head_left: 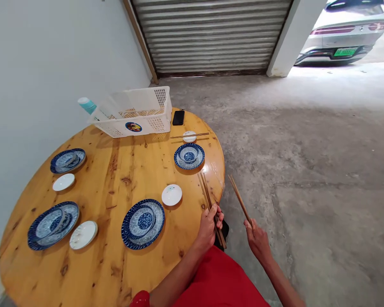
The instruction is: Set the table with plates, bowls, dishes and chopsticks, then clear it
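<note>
My left hand (209, 225) grips a pair of wooden chopsticks (208, 194) at the right edge of the round wooden table (115, 264); their tips rest on the wood beside a small white dish (172, 195). My right hand (257, 239) is off the table over the floor, closed on another pair of chopsticks (239, 198) that point up and left. A blue patterned plate with a bowl (143, 223) lies just left of my left hand. A second plate and bowl (189, 156) sit farther back, behind them a white dish (189, 137) with chopsticks (189, 135) laid across it.
Two more blue plate sets (53, 225) (68, 160) with white dishes (83, 234) (63, 182) lie on the table's left side. A white plastic basket (136, 113), a black phone (178, 117) and a teal-capped bottle (87, 105) stand at the back. Concrete floor, roller shutter and a parked car lie beyond.
</note>
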Motion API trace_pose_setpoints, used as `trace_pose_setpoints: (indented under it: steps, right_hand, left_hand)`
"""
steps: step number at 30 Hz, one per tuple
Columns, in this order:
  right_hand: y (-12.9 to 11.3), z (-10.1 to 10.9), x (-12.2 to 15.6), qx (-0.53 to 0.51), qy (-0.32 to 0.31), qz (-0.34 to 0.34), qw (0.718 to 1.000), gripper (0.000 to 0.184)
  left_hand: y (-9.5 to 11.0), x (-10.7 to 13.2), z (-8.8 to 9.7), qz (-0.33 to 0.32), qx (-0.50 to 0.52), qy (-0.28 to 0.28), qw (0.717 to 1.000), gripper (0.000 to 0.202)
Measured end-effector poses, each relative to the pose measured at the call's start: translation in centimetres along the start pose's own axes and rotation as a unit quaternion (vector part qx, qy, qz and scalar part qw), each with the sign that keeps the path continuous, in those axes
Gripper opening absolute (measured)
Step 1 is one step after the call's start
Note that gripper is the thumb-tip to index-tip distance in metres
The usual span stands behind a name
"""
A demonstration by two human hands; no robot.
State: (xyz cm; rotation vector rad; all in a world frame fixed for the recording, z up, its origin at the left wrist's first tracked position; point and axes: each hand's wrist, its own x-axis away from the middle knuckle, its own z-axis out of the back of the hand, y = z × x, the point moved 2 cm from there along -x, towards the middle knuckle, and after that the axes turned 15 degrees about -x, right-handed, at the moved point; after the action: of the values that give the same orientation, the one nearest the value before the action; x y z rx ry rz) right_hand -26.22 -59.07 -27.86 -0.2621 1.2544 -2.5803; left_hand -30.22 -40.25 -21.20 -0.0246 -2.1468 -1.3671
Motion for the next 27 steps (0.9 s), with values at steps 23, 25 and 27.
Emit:
trace_pose_setpoints:
  steps: [23,25,27]
  right_hand:
    - [-15.4,-2.7,-40.6,0.213,-0.174,0.304,0.912,0.036]
    - [-16.8,-4.4,-44.0,0.227,-0.190,0.336,0.894,0.035]
    - [-17.9,-6.3,-46.8,0.241,-0.213,0.358,0.876,0.034]
  left_hand:
    - [11.3,-14.6,-2.6,-0.035,0.145,0.242,0.959,0.048]
    - [11.7,-15.6,-3.0,-0.040,0.166,0.266,0.949,0.048]
    - [12.1,-16.8,-3.4,-0.047,0.183,0.300,0.935,0.046]
